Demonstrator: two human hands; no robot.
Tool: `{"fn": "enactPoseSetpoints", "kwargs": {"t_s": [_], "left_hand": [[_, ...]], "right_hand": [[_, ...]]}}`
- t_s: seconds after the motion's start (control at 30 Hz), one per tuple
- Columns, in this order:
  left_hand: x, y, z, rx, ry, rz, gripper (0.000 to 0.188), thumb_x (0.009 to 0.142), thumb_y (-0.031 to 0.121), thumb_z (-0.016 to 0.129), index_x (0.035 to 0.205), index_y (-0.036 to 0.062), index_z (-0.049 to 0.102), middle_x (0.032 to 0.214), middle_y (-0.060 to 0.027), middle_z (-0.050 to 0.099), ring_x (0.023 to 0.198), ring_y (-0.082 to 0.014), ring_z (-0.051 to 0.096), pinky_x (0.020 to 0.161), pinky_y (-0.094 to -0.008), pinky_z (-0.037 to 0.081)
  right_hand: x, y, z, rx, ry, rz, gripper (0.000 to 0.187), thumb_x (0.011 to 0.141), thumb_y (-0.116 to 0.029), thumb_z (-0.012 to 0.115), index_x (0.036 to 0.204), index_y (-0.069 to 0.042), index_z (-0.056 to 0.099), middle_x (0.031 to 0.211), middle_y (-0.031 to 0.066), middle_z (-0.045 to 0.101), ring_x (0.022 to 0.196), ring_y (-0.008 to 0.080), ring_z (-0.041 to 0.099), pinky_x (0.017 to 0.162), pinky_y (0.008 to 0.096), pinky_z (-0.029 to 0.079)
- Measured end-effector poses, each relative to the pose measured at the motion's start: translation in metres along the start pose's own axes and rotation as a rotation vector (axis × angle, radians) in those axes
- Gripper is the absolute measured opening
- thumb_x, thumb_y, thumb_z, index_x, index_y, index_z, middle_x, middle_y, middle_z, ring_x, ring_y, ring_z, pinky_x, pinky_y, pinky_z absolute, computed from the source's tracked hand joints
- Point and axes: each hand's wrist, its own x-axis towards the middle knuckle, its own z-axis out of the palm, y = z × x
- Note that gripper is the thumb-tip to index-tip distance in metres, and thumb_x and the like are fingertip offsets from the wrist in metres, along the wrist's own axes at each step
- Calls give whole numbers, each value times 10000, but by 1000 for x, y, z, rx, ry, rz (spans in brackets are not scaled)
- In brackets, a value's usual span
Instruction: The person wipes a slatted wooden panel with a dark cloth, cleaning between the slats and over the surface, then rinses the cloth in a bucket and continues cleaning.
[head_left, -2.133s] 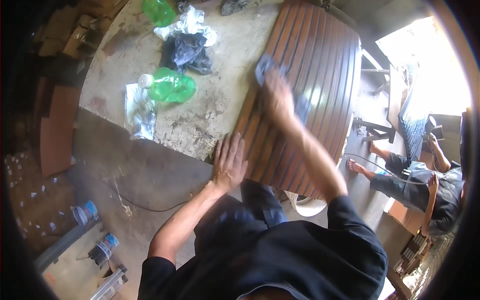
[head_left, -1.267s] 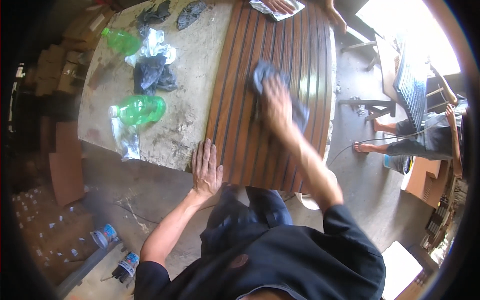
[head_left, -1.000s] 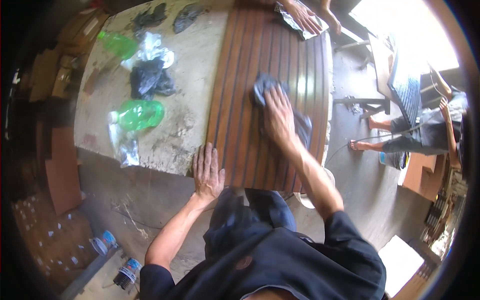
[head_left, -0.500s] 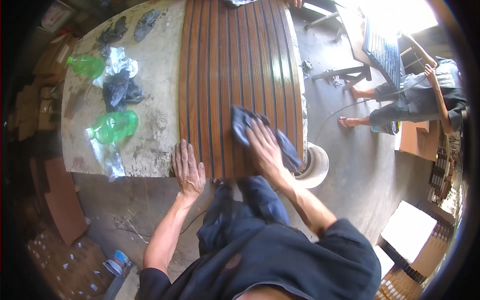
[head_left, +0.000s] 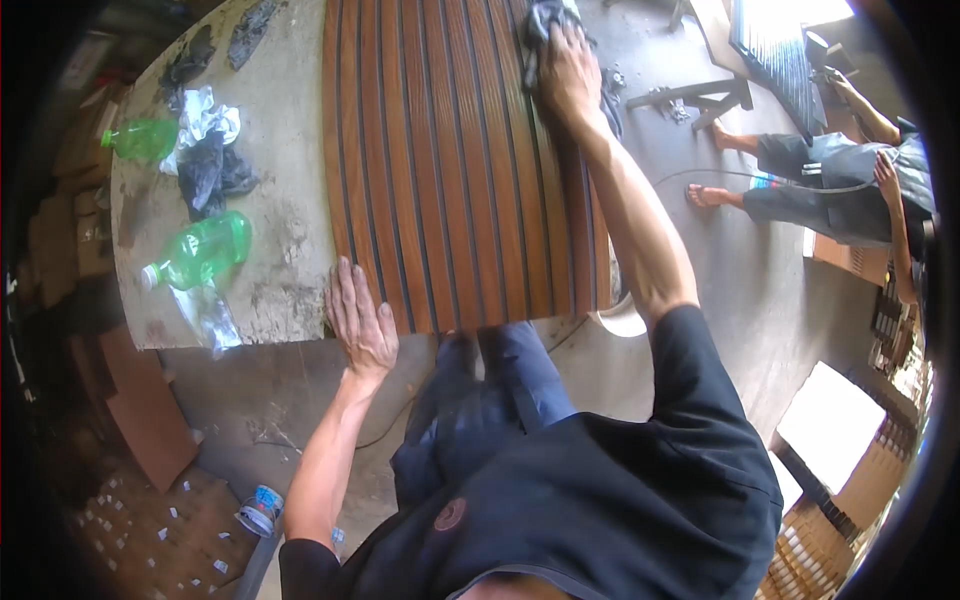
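A brown wooden panel (head_left: 440,180) with dark lengthwise grooves lies along the work table. My left hand (head_left: 360,320) rests flat at its near left corner, fingers stretched out and holding nothing. At the far right edge of the panel, my right hand (head_left: 572,80) holds a dark grey rag (head_left: 548,18) against the wood. Part of the rag is hidden under that hand, and a loose end hangs over the side.
On the left of the worn table (head_left: 285,200) lie two green bottles (head_left: 205,250), crumpled plastic (head_left: 205,120) and dark rags (head_left: 200,175). A white bucket (head_left: 622,318) stands under the right edge. Further right, another person (head_left: 840,190) works beside a dark slatted panel (head_left: 775,60).
My right hand has slid the rag from the near middle of the panel to its far right edge, the arm now outstretched. My left hand stays at the near left corner.
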Motion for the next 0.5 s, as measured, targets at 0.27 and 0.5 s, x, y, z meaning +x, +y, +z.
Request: {"fn": "enactPoseSetpoints", "kwargs": {"t_s": [0.27,0.5], "left_hand": [[-6,-3,0,-30,68,5,648,1093,256,442,1660,-28,311,1729,-255,287,1557,-494,326,1259,-611,254],[-3,1,-3,-8,76,22,640,1051,241,510,1614,-38,388,1683,-268,367,1506,-514,388,1232,-604,312]], "right_hand": [[-281,-89,-177,77,-334,17,558,939,2,534,1494,56,537,1585,318,483,1519,480,418,1252,550,344],[-129,-31,-74,67,-127,-144,453,973,-41,534,1409,67,591,1496,330,559,1393,496,532,1188,569,410]]}}
